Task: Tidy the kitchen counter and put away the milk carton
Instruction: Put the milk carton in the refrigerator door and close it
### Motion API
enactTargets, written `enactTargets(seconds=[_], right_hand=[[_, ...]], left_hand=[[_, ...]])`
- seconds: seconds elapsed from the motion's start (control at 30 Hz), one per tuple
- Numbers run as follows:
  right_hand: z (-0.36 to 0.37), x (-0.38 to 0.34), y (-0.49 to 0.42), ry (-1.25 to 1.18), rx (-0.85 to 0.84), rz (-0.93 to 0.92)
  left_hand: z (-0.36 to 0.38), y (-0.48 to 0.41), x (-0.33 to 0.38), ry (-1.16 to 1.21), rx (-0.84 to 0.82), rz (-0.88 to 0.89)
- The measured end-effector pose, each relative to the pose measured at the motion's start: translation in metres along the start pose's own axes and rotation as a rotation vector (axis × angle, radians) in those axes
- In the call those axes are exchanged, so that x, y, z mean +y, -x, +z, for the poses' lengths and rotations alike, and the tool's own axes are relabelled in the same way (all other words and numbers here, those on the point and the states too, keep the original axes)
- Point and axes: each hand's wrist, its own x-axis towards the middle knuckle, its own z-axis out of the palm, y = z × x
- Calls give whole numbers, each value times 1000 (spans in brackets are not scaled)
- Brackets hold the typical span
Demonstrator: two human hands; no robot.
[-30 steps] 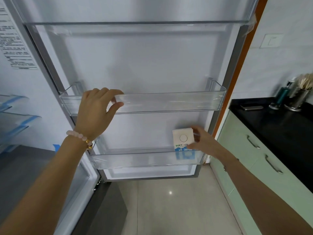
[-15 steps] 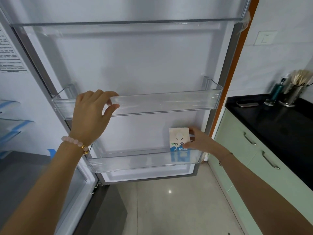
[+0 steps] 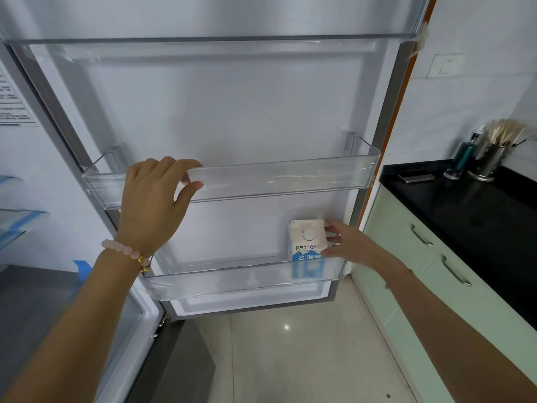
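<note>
The milk carton [image 3: 307,242] stands upright at the right end of the lower door bin [image 3: 232,282], around 4 o'clock in view. The right hand [image 3: 350,247] pinches its top edge between thumb and fingers. At 9 o'clock the left hand [image 3: 154,205] curls over the rim of the middle door bin [image 3: 290,178]. The risk, as I judge it: pulling on that rim could swing the fridge door [image 3: 232,106] and tip the tall carton as it is let go.

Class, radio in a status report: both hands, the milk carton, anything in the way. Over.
Left hand grips middle door shelf. Right hand holds milk carton, upright in lower door shelf, right end. Nothing blocking.
</note>
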Motion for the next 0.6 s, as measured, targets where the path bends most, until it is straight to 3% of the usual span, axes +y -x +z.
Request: enactTargets(seconds=[0.2, 0.4, 0.47, 0.6], right_hand=[[-41, -4, 48, -172, 183, -132], [-82, -8, 64, -289, 565, -228], [-88, -11, 61, -320, 581, -234], [-97, -14, 49, -342, 452, -229]], left_hand=[[-6, 0, 9, -24, -8, 16], [-9, -1, 23, -12, 56, -66], [-10, 1, 25, -12, 55, -89], [-16, 5, 27, -18, 36, -110]])
